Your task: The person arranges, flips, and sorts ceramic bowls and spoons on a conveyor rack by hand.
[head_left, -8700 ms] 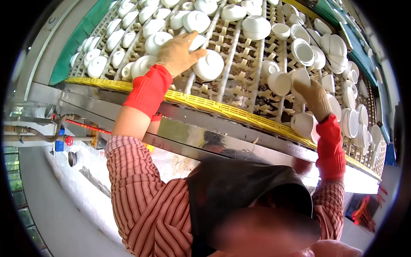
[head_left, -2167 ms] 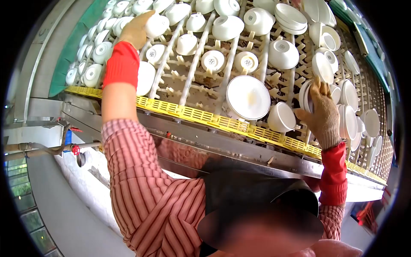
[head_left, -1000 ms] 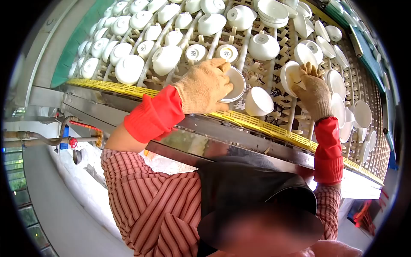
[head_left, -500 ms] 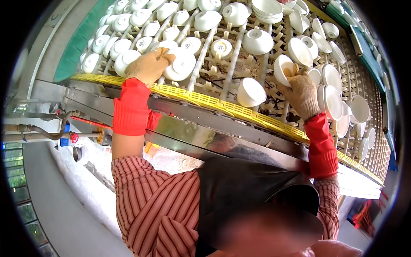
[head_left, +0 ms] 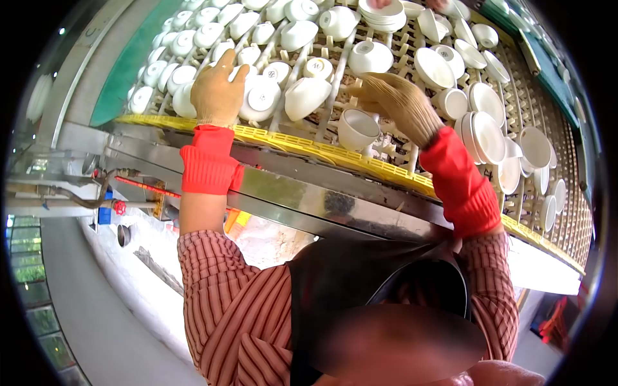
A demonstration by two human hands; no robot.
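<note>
My left hand, in a tan glove with a red cuff, hovers over the belt's left part, forefinger stretched out and thumb apart. Beside it a white bowl lies upside down with a dark mark on its base; another white bowl rests tilted to its right. My right hand, gloved alike, reaches leftward with fingers extended and nothing visible in them. Just below those fingers a white cup shows its inside. Above them sits an upturned marked bowl.
Pegs stud the wide belt, edged by a yellow strip. Many upturned white bowls fill its left; stacked and leaning bowls stand right. Another person's hand is at a bowl stack. A metal ledge runs in front.
My right hand has moved left and let go of the white bowl it held, which appears to be the one now tilted by the marked bowl. My left hand's fingers have opened and lifted off.
</note>
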